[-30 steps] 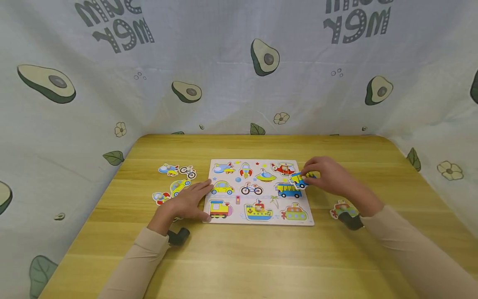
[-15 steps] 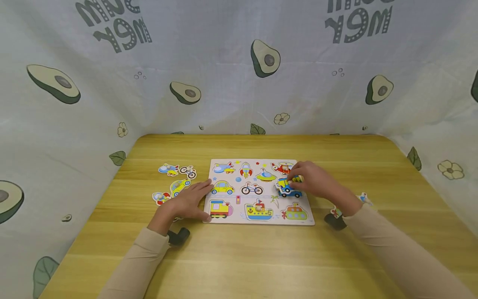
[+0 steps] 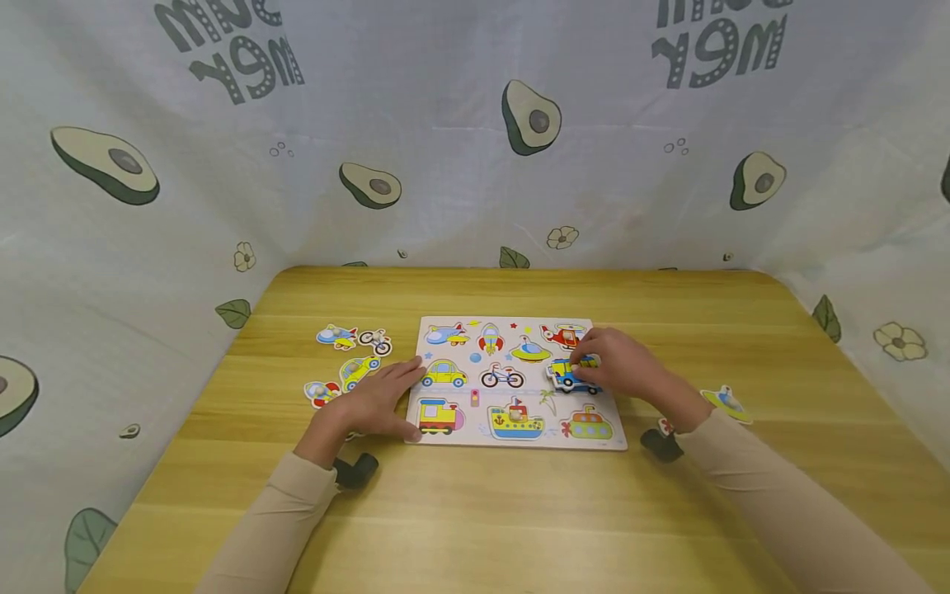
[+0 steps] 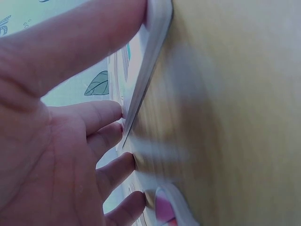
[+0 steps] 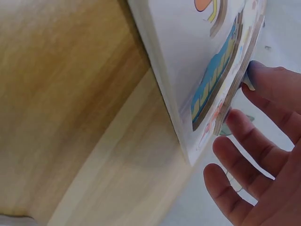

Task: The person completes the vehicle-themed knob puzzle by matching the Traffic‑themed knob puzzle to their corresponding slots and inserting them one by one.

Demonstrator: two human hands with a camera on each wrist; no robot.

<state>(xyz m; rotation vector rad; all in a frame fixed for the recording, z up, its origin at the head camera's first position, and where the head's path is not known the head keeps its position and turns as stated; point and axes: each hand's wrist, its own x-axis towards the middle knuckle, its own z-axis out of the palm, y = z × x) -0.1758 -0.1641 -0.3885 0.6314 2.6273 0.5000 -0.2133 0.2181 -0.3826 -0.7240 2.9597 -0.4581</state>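
A pale wooden puzzle board [image 3: 476, 427] with vehicle pictures lies on the table. My right hand [image 3: 627, 363] pinches a blue and yellow bus puzzle piece [image 3: 562, 374] between thumb and fingertips, tilted over the bus picture on the board's right side. In the right wrist view that piece [image 5: 239, 80] appears edge-on, raised above the bus-shaped recess [image 5: 214, 77]; the other fingers spread beside it. My left hand [image 3: 373, 402] rests at the board's left edge, fingers extended. Its thumb [image 4: 94, 42] touches the board's near corner in the left wrist view.
Left of the board lie loose pieces: an airplane [image 3: 337, 337], a bicycle [image 3: 375, 341], a yellow car [image 3: 358, 373] and a red-and-blue one [image 3: 322, 393]. A flying saucer piece [image 3: 727, 403] lies right, near a piece partly hidden by the right wrist. Patterned cloth [image 3: 460, 206] hangs behind.
My right hand has carried the bus piece left and slightly down, from the board's right edge onto the bus picture. The saucer piece has come out from behind the right arm. My left hand has stayed.
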